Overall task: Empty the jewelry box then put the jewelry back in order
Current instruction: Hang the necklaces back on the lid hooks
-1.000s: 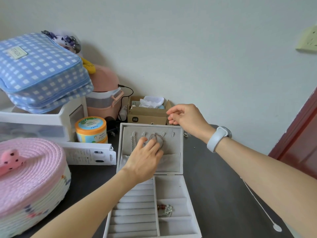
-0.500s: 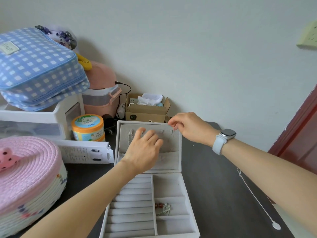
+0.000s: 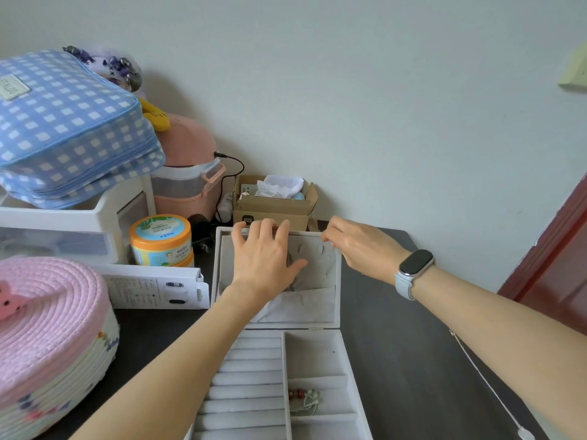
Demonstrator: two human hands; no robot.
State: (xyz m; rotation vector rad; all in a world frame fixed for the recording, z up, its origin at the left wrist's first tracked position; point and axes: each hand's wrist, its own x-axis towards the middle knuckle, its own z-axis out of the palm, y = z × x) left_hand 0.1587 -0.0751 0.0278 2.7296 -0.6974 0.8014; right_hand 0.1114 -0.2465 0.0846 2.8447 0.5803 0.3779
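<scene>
The white jewelry box [image 3: 349,360] lies open on the dark table, its lid [image 3: 317,300] standing upright. My left hand [image 3: 263,262] lies flat against the lid's grey lining, fingertips reaching over the top edge. A dark metal loop [image 3: 290,260] peeks out beside its palm. My right hand [image 3: 359,246] has its fingers curled at the lid's top right corner, near a small hook. Anything thin between those fingertips is too small to tell. A bracelet of red and green beads [image 3: 303,400] lies in a right-hand compartment of the base.
A pink woven basket [image 3: 47,312] sits front left, with a white carton [image 3: 152,289] and an orange-lidded jar [image 3: 160,239] behind it. A cardboard box [image 3: 273,208] stands behind the lid. A white cord [image 3: 489,389] trails over the table on the right.
My left hand slid up the lid's lining, from the hanging loop to the top edge. My right hand came down from above the lid to its top right corner.
</scene>
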